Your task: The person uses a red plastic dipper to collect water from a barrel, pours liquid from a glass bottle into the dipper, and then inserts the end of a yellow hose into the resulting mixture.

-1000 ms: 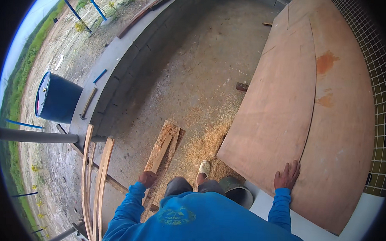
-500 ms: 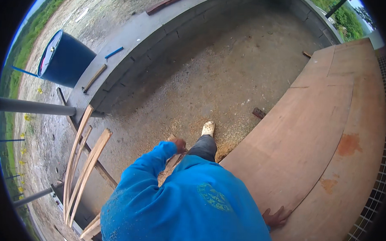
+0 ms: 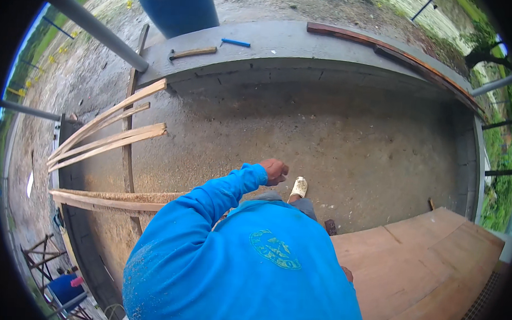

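Note:
My left hand [image 3: 275, 171], at the end of a blue sleeve, hangs in front of my body above the concrete floor. Its fingers are loosely bent and apart, with nothing seen in them. A muddy cream-coloured shoe [image 3: 299, 187] shows just right of it. Only a sliver of my right hand [image 3: 348, 274] appears past the right side of my blue shirt, beside the plywood sheets [image 3: 399, 261]. My torso hides its fingers. Left of my arm lies a long wooden board [image 3: 108, 203] with sawdust along it, crossing a darker plank [image 3: 127, 155].
Several thin wooden strips [image 3: 110, 141] fan out at the left. A low block wall [image 3: 282, 45] curves along the far side, bearing a hammer [image 3: 193, 53], a blue stick-like tool [image 3: 236, 42] and dark red beams [image 3: 384, 46]. Beyond it stands a blue drum [image 3: 176, 10].
My view has swung left, so the drum, wall and strips sit farther right or higher. My left hand has risen away from the wood; my right hand, earlier spread on the plywood, is now mostly hidden.

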The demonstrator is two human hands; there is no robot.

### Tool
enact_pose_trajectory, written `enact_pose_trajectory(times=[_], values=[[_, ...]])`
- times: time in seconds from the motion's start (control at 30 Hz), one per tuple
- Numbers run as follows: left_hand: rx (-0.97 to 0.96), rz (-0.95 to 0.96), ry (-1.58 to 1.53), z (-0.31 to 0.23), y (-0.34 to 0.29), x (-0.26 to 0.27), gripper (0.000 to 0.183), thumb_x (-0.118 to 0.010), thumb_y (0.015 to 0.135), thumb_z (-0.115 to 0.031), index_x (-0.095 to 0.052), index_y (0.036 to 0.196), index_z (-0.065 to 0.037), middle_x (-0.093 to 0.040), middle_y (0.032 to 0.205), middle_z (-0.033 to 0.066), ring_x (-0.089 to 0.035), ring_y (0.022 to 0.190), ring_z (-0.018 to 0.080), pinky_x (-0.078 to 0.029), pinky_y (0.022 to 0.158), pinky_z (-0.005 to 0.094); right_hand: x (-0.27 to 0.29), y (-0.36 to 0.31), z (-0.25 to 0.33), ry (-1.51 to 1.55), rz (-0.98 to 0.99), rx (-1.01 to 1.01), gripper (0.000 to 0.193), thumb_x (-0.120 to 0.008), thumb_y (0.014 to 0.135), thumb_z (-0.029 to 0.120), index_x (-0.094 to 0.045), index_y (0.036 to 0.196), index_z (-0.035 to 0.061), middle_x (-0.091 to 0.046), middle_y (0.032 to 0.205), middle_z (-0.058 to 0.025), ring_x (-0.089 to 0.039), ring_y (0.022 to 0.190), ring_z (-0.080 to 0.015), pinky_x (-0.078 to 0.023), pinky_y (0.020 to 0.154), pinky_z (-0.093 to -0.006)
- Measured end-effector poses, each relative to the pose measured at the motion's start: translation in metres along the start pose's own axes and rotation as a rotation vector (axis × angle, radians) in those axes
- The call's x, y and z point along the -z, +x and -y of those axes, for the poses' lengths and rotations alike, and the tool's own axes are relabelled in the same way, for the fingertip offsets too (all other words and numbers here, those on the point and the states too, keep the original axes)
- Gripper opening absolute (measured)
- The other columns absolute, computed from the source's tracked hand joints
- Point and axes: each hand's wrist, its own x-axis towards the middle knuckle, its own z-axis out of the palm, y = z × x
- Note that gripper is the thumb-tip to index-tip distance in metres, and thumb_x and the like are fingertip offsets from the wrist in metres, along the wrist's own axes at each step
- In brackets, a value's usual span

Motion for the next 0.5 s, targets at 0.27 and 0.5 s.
enact_pose_trajectory(times=[0.27,0.5], values=[[0.636,-0.438,-0.281,0.072,-0.119,-0.028,0.017,-0.051,0.061,-0.006,-0.057,0.077,-0.004,-0.056,0.074,0.0156,-0.055,0.066,0.0267,-0.043,0.057,0.0335,0.124,0.196,0.250,-0.287,0.001,0.347,0.048,-0.060,0.060,0.017,-0.047,0.102,-0.0019,-0.051,0.098,-0.0170,-0.050,0.090,-0.0259,-0.039,0.078,-0.0310],[0.833,-0.683,-0.816,0.119,-0.148,-0.052,0.015,-0.048,0.065,-0.006,-0.057,0.077,-0.004,-0.056,0.067,0.0131,-0.055,0.061,0.0212,-0.043,0.055,0.0294,0.144,0.211,0.534,-0.374,-0.095,1.083,0.044,-0.058,0.061,0.013,-0.047,0.101,0.0015,-0.053,0.091,-0.0163,-0.054,0.077,-0.0249,-0.043,0.071,-0.0301]])
